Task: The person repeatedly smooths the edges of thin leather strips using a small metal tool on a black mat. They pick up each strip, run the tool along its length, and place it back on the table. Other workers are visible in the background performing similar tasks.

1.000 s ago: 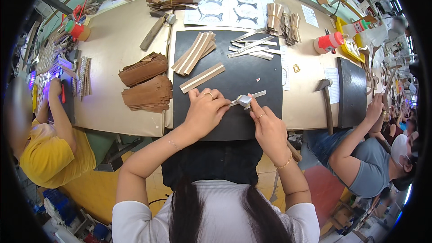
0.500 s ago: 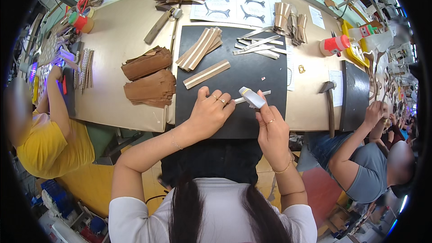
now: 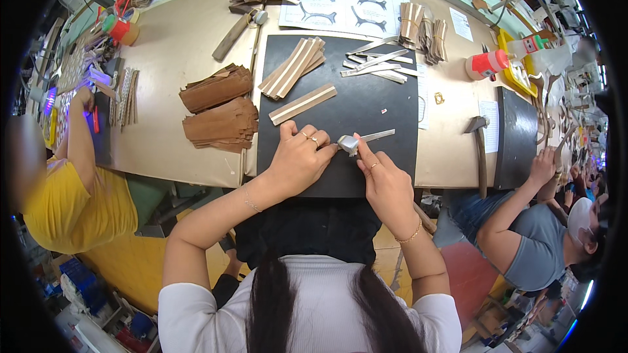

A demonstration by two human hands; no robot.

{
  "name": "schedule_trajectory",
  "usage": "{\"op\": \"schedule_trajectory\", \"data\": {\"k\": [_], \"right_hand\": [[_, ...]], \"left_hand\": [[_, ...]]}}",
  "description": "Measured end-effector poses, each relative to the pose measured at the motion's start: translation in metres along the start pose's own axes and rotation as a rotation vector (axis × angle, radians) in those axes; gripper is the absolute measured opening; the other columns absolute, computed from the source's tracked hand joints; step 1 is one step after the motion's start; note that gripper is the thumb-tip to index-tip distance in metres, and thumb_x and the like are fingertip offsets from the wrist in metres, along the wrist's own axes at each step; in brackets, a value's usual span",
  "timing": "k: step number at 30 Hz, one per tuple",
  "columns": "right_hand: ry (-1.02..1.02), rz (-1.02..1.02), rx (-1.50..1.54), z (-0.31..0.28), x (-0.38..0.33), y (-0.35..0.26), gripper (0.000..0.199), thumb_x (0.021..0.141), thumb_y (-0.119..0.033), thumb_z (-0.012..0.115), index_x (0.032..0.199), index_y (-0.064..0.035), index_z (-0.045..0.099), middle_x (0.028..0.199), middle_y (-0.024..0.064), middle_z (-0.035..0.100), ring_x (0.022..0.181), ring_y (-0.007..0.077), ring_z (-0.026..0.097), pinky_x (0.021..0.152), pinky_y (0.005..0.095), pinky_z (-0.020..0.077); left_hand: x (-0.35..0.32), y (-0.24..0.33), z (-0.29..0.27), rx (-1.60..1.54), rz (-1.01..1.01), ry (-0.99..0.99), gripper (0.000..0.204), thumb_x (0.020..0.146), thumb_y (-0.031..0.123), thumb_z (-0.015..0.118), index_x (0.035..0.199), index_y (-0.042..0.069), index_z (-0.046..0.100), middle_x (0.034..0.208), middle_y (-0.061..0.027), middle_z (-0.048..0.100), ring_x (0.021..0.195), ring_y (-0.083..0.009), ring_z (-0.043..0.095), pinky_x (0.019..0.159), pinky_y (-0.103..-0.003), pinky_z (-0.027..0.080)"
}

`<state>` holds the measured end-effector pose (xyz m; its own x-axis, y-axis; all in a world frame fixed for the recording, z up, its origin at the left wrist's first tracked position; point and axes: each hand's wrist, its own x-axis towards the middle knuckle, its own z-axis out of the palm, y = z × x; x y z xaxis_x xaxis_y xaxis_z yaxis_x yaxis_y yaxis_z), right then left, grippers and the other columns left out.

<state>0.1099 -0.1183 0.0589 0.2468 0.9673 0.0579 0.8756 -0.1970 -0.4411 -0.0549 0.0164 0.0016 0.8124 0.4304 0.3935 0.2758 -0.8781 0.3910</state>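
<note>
My left hand is closed, its fingertips at the left end of a narrow pale strip on the black board. My right hand pinches a small shiny grey piece, whose exact kind I cannot make out, against the strip close to my left fingertips. Just beyond my left hand lies a brown strip with a cream centre line. A fanned stack of similar striped strips sits farther back. Several loose pale strips are scattered at the board's far right.
Brown leather stacks lie left of the board. A hammer and red-white bottle are to the right. Behind are a mallet, bundled strips and a printed sheet. Co-workers sit on both sides.
My right hand has moved left and tilted the grey piece, bringing it down onto the strip beside my left fingertips. My left hand stays in nearly the same place.
</note>
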Motion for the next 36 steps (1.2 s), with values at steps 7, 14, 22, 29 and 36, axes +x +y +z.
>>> {"op": "schedule_trajectory", "data": {"k": [7, 14, 22, 29, 36], "right_hand": [[-0.017, -0.036, -0.041, -0.004, 0.002, 0.003, 0.049, 0.101, -0.019, 0.063, 0.149, -0.0226, 0.056, 0.078, 0.0077, 0.055, 0.061, 0.0270, 0.064, 0.056, 0.0393, 0.0526], [-0.072, -0.009, -0.039, 0.002, 0.004, -0.004, 0.050, 0.099, -0.017, 0.064, 0.149, -0.0216, 0.056, 0.078, 0.0083, 0.056, 0.061, 0.0283, 0.063, 0.056, 0.0402, 0.0512], [0.080, -0.053, 0.110, -0.001, 0.002, -0.008, 0.052, 0.098, -0.016, 0.066, 0.148, -0.0225, 0.057, 0.078, 0.0065, 0.057, 0.060, 0.0253, 0.063, 0.055, 0.0385, 0.0520], [0.034, -0.069, 0.055, 0.003, 0.005, -0.006, 0.055, 0.096, -0.014, 0.068, 0.149, -0.0208, 0.056, 0.078, 0.0071, 0.057, 0.060, 0.0260, 0.063, 0.056, 0.0396, 0.0517], [-0.050, -0.059, 0.043, 0.004, 0.008, -0.008, 0.052, 0.098, -0.014, 0.066, 0.148, -0.0216, 0.056, 0.080, 0.0099, 0.058, 0.064, 0.0319, 0.063, 0.058, 0.0423, 0.0522]], "left_hand": [[-0.004, -0.004, -0.005, -0.010, 0.028, -0.006, 0.013, 0.081, 0.016, 0.082, 0.093, 0.016, 0.078, 0.090, 0.0043, 0.064, 0.086, -0.0146, 0.060, 0.082, -0.041, 0.031], [-0.006, -0.006, -0.008, 0.018, 0.049, -0.021, 0.016, 0.082, 0.017, 0.081, 0.097, 0.016, 0.078, 0.091, 0.0041, 0.064, 0.088, -0.0145, 0.060, 0.081, -0.041, 0.031], [-0.014, -0.002, -0.009, 0.071, 0.063, -0.014, 0.021, 0.082, 0.018, 0.081, 0.103, 0.015, 0.077, 0.095, 0.0033, 0.064, 0.091, -0.0145, 0.060, 0.082, -0.041, 0.031], [-0.020, -0.003, -0.012, 0.026, 0.038, -0.018, 0.023, 0.082, 0.017, 0.080, 0.104, 0.014, 0.075, 0.097, 0.0021, 0.064, 0.093, -0.0154, 0.061, 0.082, -0.042, 0.031], [-0.017, -0.002, -0.014, -0.023, -0.005, -0.014, 0.022, 0.079, 0.020, 0.083, 0.099, 0.014, 0.075, 0.095, 0.0018, 0.064, 0.088, -0.0170, 0.061, 0.082, -0.043, 0.032]]}}
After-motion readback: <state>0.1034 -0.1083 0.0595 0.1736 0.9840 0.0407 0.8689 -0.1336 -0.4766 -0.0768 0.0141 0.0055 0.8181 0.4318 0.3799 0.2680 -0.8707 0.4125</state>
